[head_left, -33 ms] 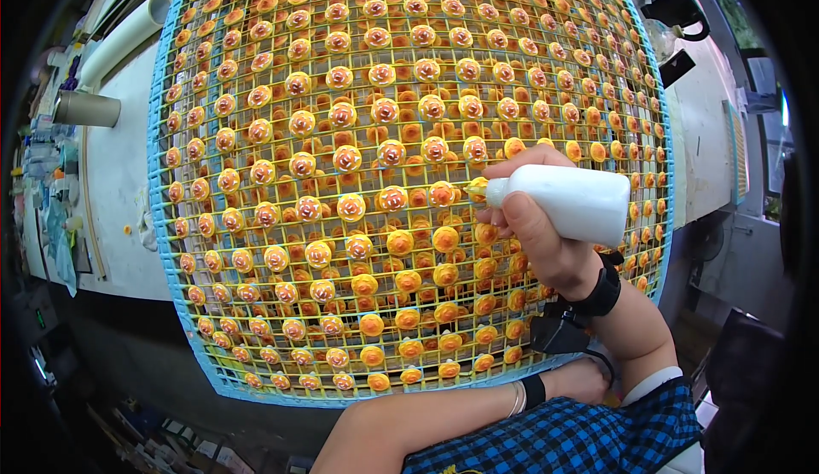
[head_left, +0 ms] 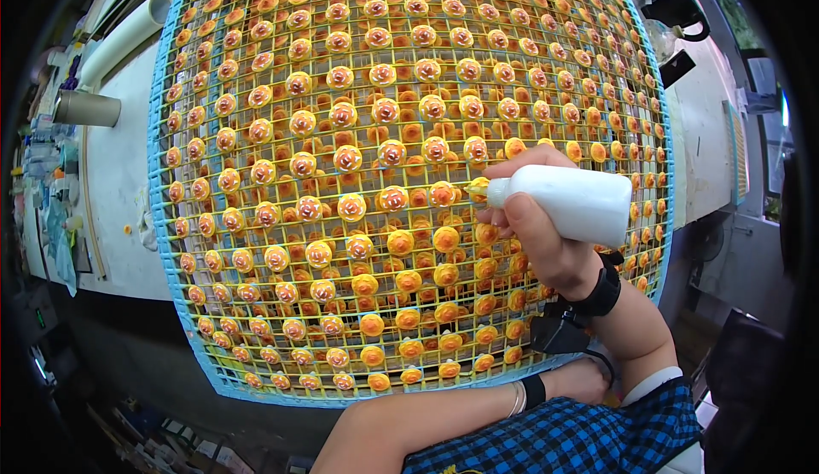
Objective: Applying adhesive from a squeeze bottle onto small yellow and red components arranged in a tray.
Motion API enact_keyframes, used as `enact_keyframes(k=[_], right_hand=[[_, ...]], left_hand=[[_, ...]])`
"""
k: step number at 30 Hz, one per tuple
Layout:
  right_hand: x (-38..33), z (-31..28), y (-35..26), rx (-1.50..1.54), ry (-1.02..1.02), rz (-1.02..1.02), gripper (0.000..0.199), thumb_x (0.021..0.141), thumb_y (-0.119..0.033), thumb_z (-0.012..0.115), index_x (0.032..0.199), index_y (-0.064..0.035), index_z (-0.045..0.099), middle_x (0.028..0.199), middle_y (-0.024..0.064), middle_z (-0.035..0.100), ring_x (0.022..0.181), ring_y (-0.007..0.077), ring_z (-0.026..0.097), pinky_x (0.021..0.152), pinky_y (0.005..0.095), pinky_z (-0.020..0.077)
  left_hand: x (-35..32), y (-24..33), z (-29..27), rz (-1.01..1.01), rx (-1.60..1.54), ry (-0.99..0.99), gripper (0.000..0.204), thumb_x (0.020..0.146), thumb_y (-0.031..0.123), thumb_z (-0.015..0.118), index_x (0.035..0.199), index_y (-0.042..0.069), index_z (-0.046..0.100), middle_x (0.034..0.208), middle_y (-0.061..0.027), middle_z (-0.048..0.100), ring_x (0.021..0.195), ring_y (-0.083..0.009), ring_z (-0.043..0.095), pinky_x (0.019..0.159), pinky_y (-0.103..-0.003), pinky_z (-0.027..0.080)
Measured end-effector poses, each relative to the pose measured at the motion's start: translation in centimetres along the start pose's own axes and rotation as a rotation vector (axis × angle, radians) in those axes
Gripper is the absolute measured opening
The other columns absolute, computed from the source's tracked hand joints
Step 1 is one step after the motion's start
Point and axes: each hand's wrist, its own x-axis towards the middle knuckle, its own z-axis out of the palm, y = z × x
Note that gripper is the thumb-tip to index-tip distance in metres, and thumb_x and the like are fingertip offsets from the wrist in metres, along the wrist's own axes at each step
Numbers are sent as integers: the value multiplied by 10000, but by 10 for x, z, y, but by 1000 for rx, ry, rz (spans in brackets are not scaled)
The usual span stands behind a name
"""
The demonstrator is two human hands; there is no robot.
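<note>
Gripping a white squeeze bottle (head_left: 570,203) at right of centre, the right hand (head_left: 536,235) has its fingers wrapped fully round the bottle's body, which lies nearly level with its nozzle pointing toward the left of the frame. The nozzle tip sits at a small orange-and-yellow piece (head_left: 478,189) on the big wire grid tray (head_left: 156,175), whose blue rim fills most of the picture; rows of similar round pieces cover the mesh, those in the upper and left parts with pale centres, those in the lower middle plain orange. A black wristband (head_left: 601,293) circles the right wrist. The left hand (head_left: 582,380) lies at the lower right, tucked under the tray's lower edge and largely hidden, so its grip cannot be told. A grey cardboard tube (head_left: 88,108) rests on the white table (head_left: 115,218) at upper left.
</note>
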Motion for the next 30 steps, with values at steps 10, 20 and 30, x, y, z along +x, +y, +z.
enact_keyframes(k=[10, 20, 30], right_hand=[[2, 1, -1, -22, -65, -29, 209, 734, -176, 632, 870, -39, 554, 837, 65, 547, 755, 151, 547, 656, 252, 435], [2, 1, 0, -33, -74, -24, 201, 736, -179, 631, 859, -38, 557, 831, 68, 551, 743, 155, 549, 643, 253, 435], [2, 0, -2, -29, -58, -11, 192, 733, -167, 632, 852, -35, 559, 816, 69, 553, 748, 150, 551, 652, 254, 439]], left_hand=[[-1, 0, 3, 37, 17, 59, 156, 600, 145, 502, 589, 3, 566, 611, -137, 556, 586, -284, 569, 529, -351, 461], [-1, 2, -2, 49, -23, 118, 150, 593, 142, 504, 561, 9, 566, 593, -134, 560, 567, -283, 566, 516, -348, 459], [0, -2, 6, 63, 26, 79, 158, 598, 156, 507, 561, 13, 566, 595, -132, 557, 560, -286, 566, 511, -351, 460]])
